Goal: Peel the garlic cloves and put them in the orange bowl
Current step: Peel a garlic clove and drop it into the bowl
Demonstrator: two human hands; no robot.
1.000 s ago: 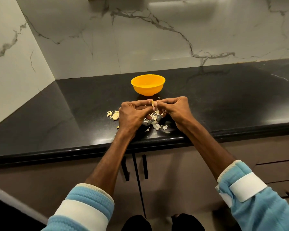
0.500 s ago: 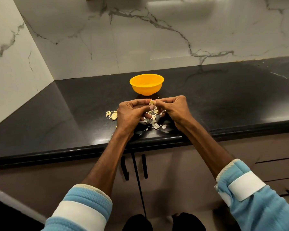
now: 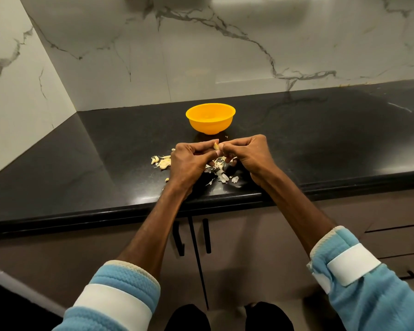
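Left hand (image 3: pixel 190 163) and right hand (image 3: pixel 250 154) both pinch one garlic clove (image 3: pixel 216 146) above the peel scraps (image 3: pixel 222 176), apparently so skins drop short of the orange bowl (image 3: pixel 210 126) just beyond, on the far side.

A glossy black countertop (image 3: pixel 320 139) spreads beneath and beyond the right hand (image 3: pixel 251 154), backed by white, grey-veined marble walls (image 3: pixel 201 56) cornering far left of the left hand (image 3: pixel 189 161) — below both, brown cabinet doors (image 3: pixel 249 247) with black handles (image 3: pixel 206 235).
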